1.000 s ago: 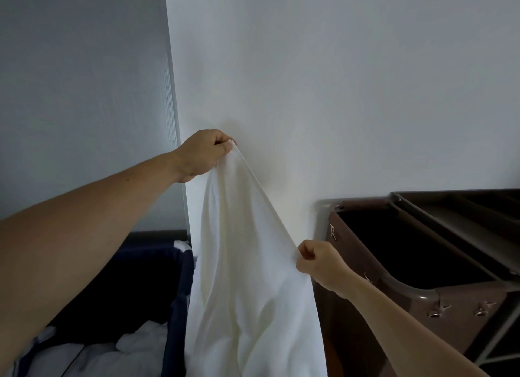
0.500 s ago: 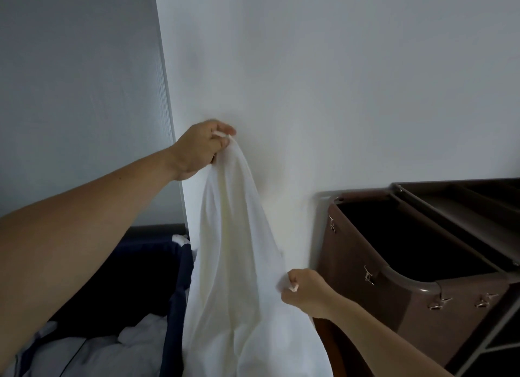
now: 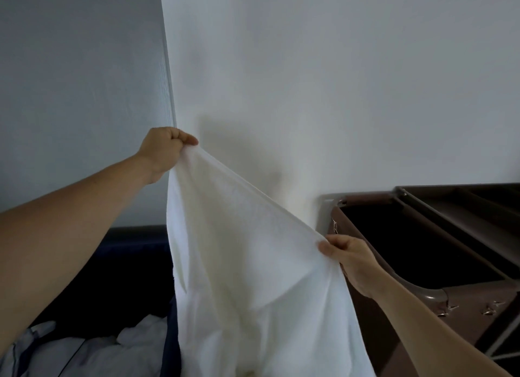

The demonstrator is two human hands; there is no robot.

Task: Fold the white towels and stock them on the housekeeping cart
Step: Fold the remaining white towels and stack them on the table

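In the head view, the left hand (image 3: 166,151) at ten o'clock clamps one top corner of a large white terry towel (image 3: 247,264). The right hand (image 3: 349,257) at four o'clock pinches the other. The hands are well apart, and the towel's edge is taut between them. A dark blue laundry bin (image 3: 132,264) sits at seven o'clock, and a brown housekeeping cart (image 3: 478,320) at three o'clock.

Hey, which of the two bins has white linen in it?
The navy bin at lower left, holding crumpled white linen; the brown cart bag shows only dark interior.
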